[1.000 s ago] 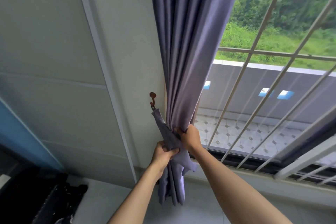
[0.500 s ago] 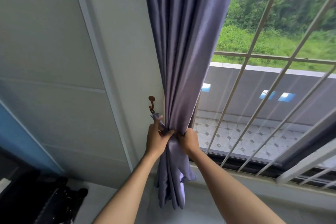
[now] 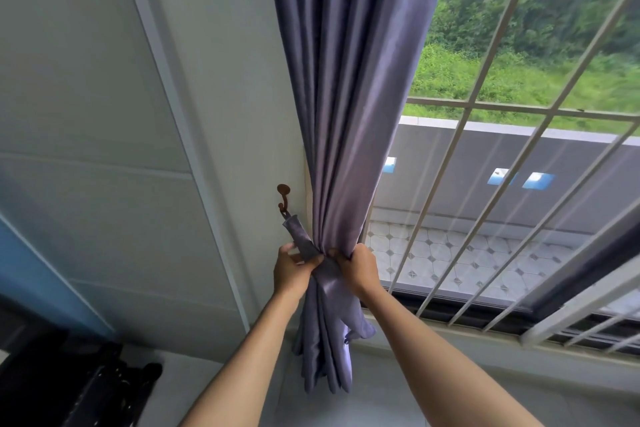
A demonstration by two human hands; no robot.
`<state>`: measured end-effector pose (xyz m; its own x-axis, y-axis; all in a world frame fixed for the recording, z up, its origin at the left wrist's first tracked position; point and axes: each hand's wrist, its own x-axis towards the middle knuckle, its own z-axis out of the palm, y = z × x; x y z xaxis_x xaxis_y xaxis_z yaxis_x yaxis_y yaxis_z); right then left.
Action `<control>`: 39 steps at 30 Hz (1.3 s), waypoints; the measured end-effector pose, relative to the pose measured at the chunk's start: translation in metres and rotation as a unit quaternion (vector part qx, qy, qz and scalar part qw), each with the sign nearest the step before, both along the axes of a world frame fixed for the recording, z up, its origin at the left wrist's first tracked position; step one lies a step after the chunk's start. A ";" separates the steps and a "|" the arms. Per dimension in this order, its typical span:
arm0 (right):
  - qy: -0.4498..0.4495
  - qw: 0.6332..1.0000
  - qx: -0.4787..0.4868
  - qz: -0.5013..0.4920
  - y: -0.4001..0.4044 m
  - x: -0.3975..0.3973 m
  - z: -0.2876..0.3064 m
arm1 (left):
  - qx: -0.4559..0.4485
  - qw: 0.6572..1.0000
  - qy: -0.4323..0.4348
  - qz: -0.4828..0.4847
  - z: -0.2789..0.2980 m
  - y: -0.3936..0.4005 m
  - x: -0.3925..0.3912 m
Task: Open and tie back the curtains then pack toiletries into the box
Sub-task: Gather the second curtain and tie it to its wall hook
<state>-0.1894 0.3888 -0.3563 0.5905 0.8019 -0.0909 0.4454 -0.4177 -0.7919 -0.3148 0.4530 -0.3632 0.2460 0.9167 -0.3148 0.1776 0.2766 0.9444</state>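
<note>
A purple-grey curtain (image 3: 346, 97) hangs gathered into a bundle at the window's left edge. A fabric tie-back strap (image 3: 300, 236) of the same colour hangs from a small brown wall hook (image 3: 284, 198) and runs down to the bundle. My left hand (image 3: 292, 270) grips the strap just left of the curtain. My right hand (image 3: 356, 267) grips the gathered curtain and the strap's other part on the right side. Both hands meet at the bundle's waist. The curtain's lower end (image 3: 325, 350) dangles below them.
A window with white bars (image 3: 485, 184) fills the right side, with its sill (image 3: 485, 340) below. A pale wall with a white trim strip (image 3: 194, 149) is on the left. A black object (image 3: 76, 385) sits at the bottom left.
My left hand dropped slightly and shifted its grip along the strap, which now shows taut between hook and hand. My right hand stayed clenched on the bundle.
</note>
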 end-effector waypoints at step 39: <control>0.028 1.000 -0.004 0.000 0.003 0.000 -0.012 | 0.262 0.961 0.069 0.061 0.018 -0.020 0.000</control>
